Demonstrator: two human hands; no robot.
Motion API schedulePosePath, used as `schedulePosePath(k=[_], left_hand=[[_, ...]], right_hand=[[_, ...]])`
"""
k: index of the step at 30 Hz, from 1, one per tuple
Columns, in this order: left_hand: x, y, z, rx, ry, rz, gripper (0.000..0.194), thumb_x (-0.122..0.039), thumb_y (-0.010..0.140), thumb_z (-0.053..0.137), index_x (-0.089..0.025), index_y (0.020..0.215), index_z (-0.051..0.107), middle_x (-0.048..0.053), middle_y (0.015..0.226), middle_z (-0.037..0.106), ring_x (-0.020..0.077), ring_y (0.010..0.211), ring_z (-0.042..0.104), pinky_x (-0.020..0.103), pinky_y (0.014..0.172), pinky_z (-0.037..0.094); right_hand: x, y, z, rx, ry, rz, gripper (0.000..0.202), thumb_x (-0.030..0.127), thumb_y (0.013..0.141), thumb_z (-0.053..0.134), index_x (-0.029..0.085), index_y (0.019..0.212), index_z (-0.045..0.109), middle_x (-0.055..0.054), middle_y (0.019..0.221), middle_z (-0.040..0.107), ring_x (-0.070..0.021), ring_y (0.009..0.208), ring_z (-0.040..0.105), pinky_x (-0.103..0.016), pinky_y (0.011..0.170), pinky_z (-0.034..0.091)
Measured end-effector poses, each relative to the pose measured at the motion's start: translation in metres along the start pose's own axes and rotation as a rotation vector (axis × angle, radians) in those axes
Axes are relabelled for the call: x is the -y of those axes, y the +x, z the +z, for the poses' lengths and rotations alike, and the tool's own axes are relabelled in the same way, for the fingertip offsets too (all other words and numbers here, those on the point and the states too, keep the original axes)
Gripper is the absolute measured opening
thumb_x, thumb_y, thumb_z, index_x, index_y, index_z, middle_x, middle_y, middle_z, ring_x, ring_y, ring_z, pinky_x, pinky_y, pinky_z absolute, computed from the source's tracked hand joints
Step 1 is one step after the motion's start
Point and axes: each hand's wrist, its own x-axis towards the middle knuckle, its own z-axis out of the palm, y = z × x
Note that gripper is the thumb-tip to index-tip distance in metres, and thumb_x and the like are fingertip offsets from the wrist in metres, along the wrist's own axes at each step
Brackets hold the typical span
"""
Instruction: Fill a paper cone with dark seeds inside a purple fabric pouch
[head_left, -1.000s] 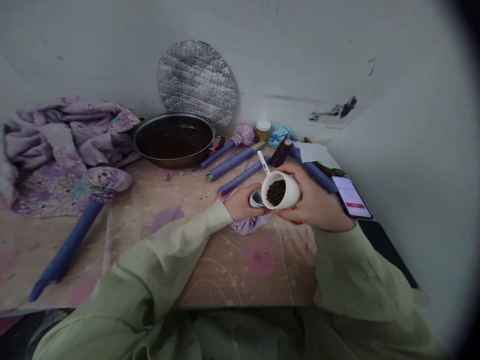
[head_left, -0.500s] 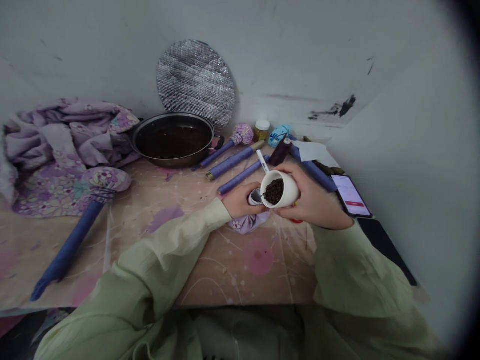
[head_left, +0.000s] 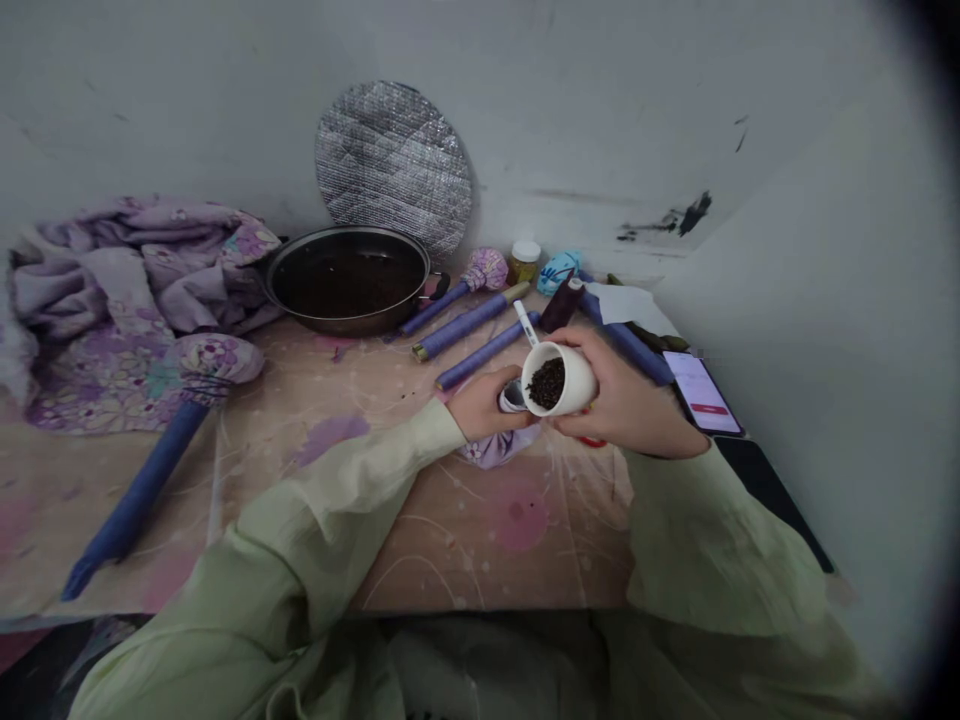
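Observation:
My right hand is closed round a white cup, tilted to the left. Small dark brown pieces lie inside the cup near its rim. Wrapped in my left hand is a small silvery tube-like container, its open top just beside the cup's rim. I cannot tell whether the two touch. Below my left hand lies a bit of purple floral cloth. A white marker-like stick rests behind the cup, and a red thing shows partly under my right hand.
Behind my hands are several blue-wrapped sticks, a dark thread spool and a white-lidded jar. A black pan stands back left by purple cloth. A cloth-headed stick lies left; a lit phone lies right.
Almost nothing differs. Both hands keep their hold, with the cup still tilted beside the silvery container; the whole view has shifted very slightly.

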Motion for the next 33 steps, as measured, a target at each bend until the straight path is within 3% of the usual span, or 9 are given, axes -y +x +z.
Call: schedulePosePath(k=[14,33], left_hand=[[0.0003,-0.0003,-0.0005,0.008,-0.016,0.003,0.040,-0.037,0.070,0.069,-0.012,0.099,0.055,0.008,0.093,0.066,0.0219,0.083,0.061,0.036,0.077,0.049],[-0.0001,0.0004,-0.0014,0.024,-0.011,-0.033,0.039,-0.038,0.070,0.069,-0.012,0.097,0.056,0.008,0.090,0.065,0.0212,0.081,0.061,0.034,0.074,0.048]], right_hand=[[-0.0014,0.0005,0.0007,-0.004,-0.076,-0.045,0.063,0.021,0.060,0.074,0.026,0.117,0.048,-0.009,0.113,0.057,-0.0309,0.103,0.058,-0.042,0.072,0.053],[-0.0005,-0.0002,0.0012,-0.005,-0.072,-0.050,0.062,0.018,0.059,0.074,0.025,0.116,0.049,-0.009,0.116,0.055,-0.0321,0.109,0.055,-0.044,0.078,0.053]])
